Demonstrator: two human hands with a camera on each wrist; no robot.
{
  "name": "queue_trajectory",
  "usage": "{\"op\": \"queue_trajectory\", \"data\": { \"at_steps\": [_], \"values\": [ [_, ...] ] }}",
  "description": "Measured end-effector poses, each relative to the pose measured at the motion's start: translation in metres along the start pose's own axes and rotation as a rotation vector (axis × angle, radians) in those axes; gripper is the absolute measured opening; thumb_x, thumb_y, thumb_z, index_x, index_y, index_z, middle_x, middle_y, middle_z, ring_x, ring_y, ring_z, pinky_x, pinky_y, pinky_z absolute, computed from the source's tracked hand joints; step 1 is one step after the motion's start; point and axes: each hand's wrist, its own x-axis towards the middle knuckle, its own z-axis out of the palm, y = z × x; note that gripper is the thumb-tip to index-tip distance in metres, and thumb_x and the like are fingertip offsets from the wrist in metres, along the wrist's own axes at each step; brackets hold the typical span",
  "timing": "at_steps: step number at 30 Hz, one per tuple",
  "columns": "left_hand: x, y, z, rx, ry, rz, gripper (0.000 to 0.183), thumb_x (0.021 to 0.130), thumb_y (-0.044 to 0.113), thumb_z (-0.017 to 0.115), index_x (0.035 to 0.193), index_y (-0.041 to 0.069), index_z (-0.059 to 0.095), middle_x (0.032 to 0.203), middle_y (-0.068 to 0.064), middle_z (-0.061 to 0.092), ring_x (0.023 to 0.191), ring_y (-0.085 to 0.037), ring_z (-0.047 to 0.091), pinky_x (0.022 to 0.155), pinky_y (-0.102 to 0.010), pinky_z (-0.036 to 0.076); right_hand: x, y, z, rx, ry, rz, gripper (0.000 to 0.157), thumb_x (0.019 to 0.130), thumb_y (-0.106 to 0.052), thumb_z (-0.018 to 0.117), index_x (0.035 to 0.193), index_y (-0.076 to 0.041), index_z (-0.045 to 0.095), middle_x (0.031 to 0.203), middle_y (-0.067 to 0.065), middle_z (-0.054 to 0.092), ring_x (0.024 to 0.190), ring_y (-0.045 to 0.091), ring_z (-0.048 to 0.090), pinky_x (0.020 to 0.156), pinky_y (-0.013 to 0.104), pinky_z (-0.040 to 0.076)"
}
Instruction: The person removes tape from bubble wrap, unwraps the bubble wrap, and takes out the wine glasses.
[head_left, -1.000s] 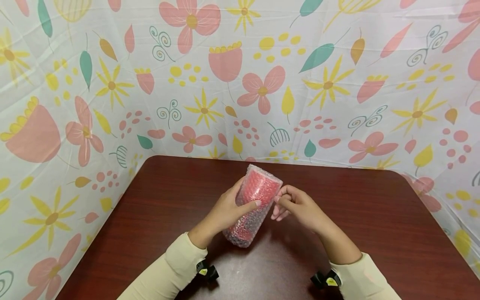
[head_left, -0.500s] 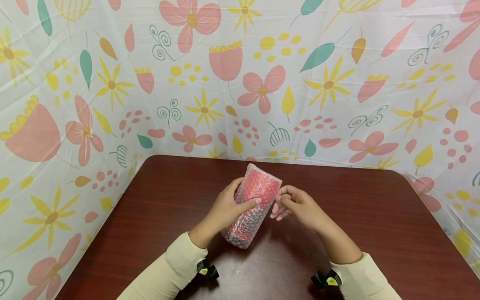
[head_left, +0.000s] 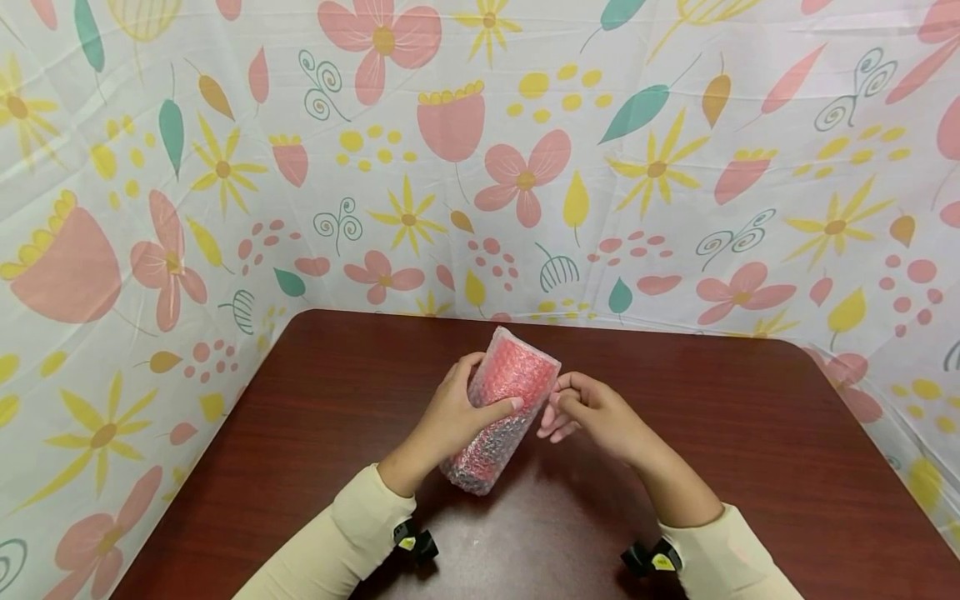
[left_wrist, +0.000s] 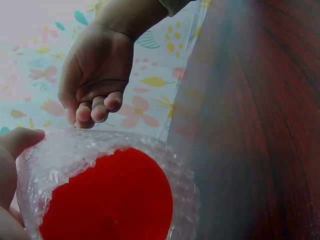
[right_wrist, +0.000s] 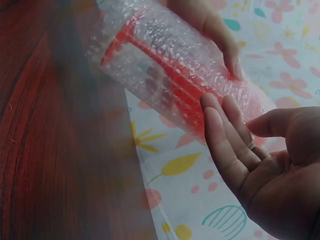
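Note:
A red cylinder with grey patches, wrapped in bubble wrap [head_left: 517, 367], tilts above the table, its top leaning right in the head view. My left hand [head_left: 453, 412] grips it from the left, thumb across the front and fingers around the far side. At its upper right edge, my right hand [head_left: 596, 412] pinches the bubble wrap between thumb and index finger; the other fingers extend loosely below. The exact pinch point is partly hidden. In the left wrist view the cylinder's flat red end [left_wrist: 112, 200] shows through an opening in the wrap.
A dark reddish-brown wooden table [head_left: 322, 375] lies under both hands. A floral-printed cloth [head_left: 465, 208] hangs behind and beside it. Black wrist cameras [head_left: 416, 542] sit at the cuffs of both cream sleeves.
The wrapped cylinder has turned slightly in my left hand, and its upper right corner has shifted a little left. My left fingers have crept round it; my right hand has barely moved.

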Motion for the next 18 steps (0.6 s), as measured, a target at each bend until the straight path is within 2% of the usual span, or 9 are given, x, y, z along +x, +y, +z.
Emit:
{"op": "queue_trajectory", "data": {
  "at_steps": [5,11,14,18],
  "values": [
    [-0.0006,0.0009,0.0007,0.029,0.030,0.003,0.085,0.077,0.050,0.083,0.146,0.023,0.041,0.139,-0.002,0.049,0.118,-0.023,0.055,0.099,-0.046,0.050,0.0011,0.0011,-0.0006,0.003,-0.027,-0.026,0.026,0.107,-0.007,0.040,0.121,0.015,0.044,0.094,0.029,0.068,0.086,0.033,0.075,0.074,0.041,0.062],
    [-0.0009,0.0026,0.0016,0.059,0.061,0.010,0.086,0.076,0.048,0.084,0.146,0.025,0.041,0.140,-0.003,0.047,0.116,-0.022,0.055,0.097,-0.044,0.050,0.0011,0.0034,-0.0007,0.018,-0.062,-0.037,0.030,0.110,-0.013,0.040,0.123,0.014,0.040,0.108,0.039,0.063,0.090,0.025,0.075,0.075,0.040,0.062],
    [-0.0010,0.0029,0.0019,0.070,0.070,0.015,0.086,0.076,0.047,0.085,0.146,0.024,0.041,0.140,-0.004,0.047,0.116,-0.022,0.055,0.098,-0.044,0.050,0.0008,0.0030,-0.0007,0.006,-0.062,-0.031,0.030,0.109,-0.014,0.041,0.122,0.014,0.040,0.113,0.042,0.062,0.093,0.029,0.075,0.075,0.040,0.062],
    [-0.0011,0.0030,0.0018,0.069,0.078,0.015,0.087,0.076,0.048,0.085,0.147,0.024,0.040,0.141,-0.004,0.047,0.116,-0.023,0.055,0.098,-0.045,0.050,0.0007,0.0007,0.0002,-0.035,-0.016,-0.014,0.026,0.108,-0.013,0.045,0.119,0.011,0.044,0.102,0.036,0.067,0.085,0.032,0.075,0.072,0.042,0.062]
  ]
}}
